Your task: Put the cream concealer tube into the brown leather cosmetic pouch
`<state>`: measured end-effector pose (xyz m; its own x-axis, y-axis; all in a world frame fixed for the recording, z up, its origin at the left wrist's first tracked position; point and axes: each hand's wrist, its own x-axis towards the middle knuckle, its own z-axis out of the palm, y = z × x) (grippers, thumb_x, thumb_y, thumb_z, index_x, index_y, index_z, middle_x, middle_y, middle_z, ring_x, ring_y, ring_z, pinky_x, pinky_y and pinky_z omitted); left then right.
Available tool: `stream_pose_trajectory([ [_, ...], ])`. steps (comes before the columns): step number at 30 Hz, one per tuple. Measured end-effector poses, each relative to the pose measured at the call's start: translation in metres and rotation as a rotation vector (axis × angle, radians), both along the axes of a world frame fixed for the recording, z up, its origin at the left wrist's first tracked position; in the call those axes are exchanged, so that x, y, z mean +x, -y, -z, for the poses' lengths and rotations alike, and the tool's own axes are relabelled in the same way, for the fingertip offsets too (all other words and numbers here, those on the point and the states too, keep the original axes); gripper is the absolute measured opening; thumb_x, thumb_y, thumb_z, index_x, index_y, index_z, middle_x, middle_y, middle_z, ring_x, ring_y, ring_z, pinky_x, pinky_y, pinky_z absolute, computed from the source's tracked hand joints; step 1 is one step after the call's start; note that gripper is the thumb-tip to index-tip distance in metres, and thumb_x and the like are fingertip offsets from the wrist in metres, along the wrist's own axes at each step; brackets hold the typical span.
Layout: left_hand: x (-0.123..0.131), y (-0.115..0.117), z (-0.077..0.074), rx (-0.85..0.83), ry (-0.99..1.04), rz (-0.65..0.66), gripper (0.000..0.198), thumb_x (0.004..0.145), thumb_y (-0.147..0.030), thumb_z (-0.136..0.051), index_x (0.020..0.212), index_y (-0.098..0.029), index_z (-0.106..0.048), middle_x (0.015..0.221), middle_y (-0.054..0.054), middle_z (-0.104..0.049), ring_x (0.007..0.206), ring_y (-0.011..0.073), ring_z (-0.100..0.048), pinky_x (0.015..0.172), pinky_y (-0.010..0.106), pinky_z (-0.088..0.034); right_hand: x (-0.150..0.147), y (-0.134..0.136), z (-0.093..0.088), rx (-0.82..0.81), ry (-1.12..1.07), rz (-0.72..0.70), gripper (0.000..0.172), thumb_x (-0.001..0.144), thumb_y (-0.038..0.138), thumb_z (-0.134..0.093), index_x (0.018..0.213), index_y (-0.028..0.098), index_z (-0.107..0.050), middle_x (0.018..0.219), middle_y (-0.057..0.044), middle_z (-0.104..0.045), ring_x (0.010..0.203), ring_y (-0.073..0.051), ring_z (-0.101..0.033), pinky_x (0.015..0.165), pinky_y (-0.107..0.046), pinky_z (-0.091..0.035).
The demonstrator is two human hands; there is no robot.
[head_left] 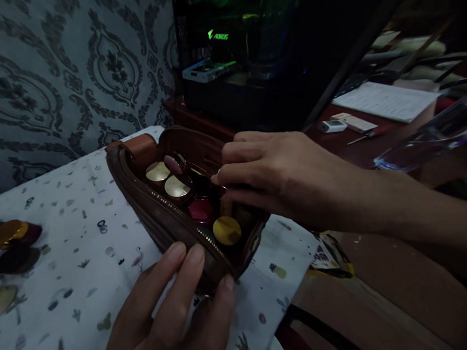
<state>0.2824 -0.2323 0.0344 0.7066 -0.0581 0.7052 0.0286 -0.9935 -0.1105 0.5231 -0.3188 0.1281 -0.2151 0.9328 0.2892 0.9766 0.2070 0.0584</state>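
Left hand (171, 312) nearest, fingertips and thumb against an open brown pouch (150, 215), right hand (273, 167) reaching in from the right.

The pouch is over the right part of the patterned cloth (79, 207); the left fingers are spread along its near wall, though whether they pinch it I cannot tell, and the right fingertips are inside, their grip hidden. The work looks partway: some pieces sit in the pouch, others lie outside, and the zip is undone. Counted: one pouch, two hands; inside, two pale gold discs (178, 186), one yellow disc (226, 230), one red faceted piece (200, 212), one pink round piece (173, 164), perhaps more in shadow; at far left, at least three blurred pieces (12, 233).
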Motion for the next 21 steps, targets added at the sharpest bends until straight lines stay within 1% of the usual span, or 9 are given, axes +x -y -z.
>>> stream_pose_trajectory([
  [4,0.003,0.0,0.003,0.021,0.038,-0.005,0.04,0.085,-0.018,-0.072,0.123,-0.028,-0.062,0.139,0.004,-0.055,0.145,0.0238,-0.041,0.12,0.037,-0.039,-0.003,0.0,-0.004,-0.025,0.039,0.014,0.022,0.1,0.024,-0.052,0.092,0.013,-0.07,0.089,-0.009,-0.063,0.081,-0.019,-0.055,0.068,-0.031,-0.042],
  [7,0.003,0.0,0.004,0.029,0.051,-0.01,0.04,0.086,-0.018,-0.071,0.124,-0.027,-0.062,0.14,0.005,-0.055,0.145,0.0241,-0.04,0.119,0.037,-0.04,-0.002,0.002,-0.005,-0.023,0.023,0.006,0.023,0.1,0.026,-0.052,0.099,0.013,-0.071,0.092,-0.01,-0.064,0.084,-0.02,-0.058,0.068,-0.031,-0.044],
  [9,0.003,0.0,0.005,0.03,0.048,-0.017,0.039,0.086,-0.018,-0.071,0.123,-0.026,-0.062,0.141,0.005,-0.054,0.144,0.0251,-0.041,0.117,0.036,-0.043,-0.001,0.004,-0.006,0.038,-0.02,0.008,0.026,0.101,0.028,-0.05,0.11,0.014,-0.07,0.097,-0.011,-0.066,0.087,-0.021,-0.06,0.069,-0.032,-0.046],
  [11,0.003,0.0,0.006,0.027,0.039,-0.019,0.037,0.086,-0.018,-0.071,0.121,-0.026,-0.062,0.142,0.005,-0.054,0.144,0.0256,-0.041,0.117,0.036,-0.044,0.0,0.007,-0.008,0.131,-0.07,0.018,0.026,0.101,0.027,-0.049,0.116,0.015,-0.067,0.099,-0.01,-0.067,0.088,-0.02,-0.061,0.071,-0.032,-0.048],
  [12,0.003,0.0,0.006,0.023,0.037,-0.015,0.036,0.086,-0.019,-0.071,0.12,-0.025,-0.063,0.142,0.005,-0.054,0.145,0.0255,-0.041,0.117,0.037,-0.043,0.0,0.009,-0.008,0.175,-0.09,0.012,0.025,0.101,0.027,-0.049,0.115,0.015,-0.067,0.098,-0.01,-0.068,0.087,-0.02,-0.061,0.072,-0.032,-0.048],
  [14,0.004,0.0,0.006,0.016,0.036,-0.005,0.033,0.086,-0.019,-0.071,0.117,-0.025,-0.064,0.141,0.006,-0.054,0.145,0.0246,-0.039,0.121,0.036,-0.038,-0.003,0.015,-0.009,0.214,-0.109,-0.02,0.021,0.101,0.026,-0.05,0.106,0.016,-0.068,0.092,-0.008,-0.069,0.085,-0.019,-0.06,0.074,-0.033,-0.048],
  [15,0.004,0.0,0.005,0.015,0.038,-0.001,0.032,0.086,-0.019,-0.071,0.116,-0.024,-0.064,0.141,0.006,-0.054,0.146,0.024,-0.038,0.122,0.036,-0.035,-0.005,0.018,-0.008,0.207,-0.108,-0.05,0.021,0.102,0.026,-0.05,0.099,0.016,-0.068,0.088,-0.007,-0.068,0.084,-0.018,-0.06,0.075,-0.033,-0.048],
  [17,0.003,0.0,0.004,0.018,0.031,0.002,0.032,0.087,-0.018,-0.071,0.117,-0.024,-0.064,0.141,0.007,-0.054,0.146,0.0233,-0.038,0.123,0.037,-0.033,-0.011,0.025,-0.005,0.14,-0.09,-0.112,0.027,0.103,0.028,-0.048,0.089,0.017,-0.067,0.081,-0.005,-0.067,0.081,-0.018,-0.059,0.075,-0.034,-0.047],
  [21,-0.001,-0.002,-0.001,0.033,-0.05,0.013,0.037,0.087,-0.018,-0.07,0.122,-0.025,-0.062,0.142,0.005,-0.053,0.146,0.0235,-0.038,0.121,0.037,-0.037,-0.022,0.037,0.002,-0.069,-0.07,-0.177,0.042,0.105,0.042,-0.041,0.082,0.017,-0.066,0.077,-0.005,-0.064,0.076,-0.018,-0.056,0.074,-0.035,-0.046],
])
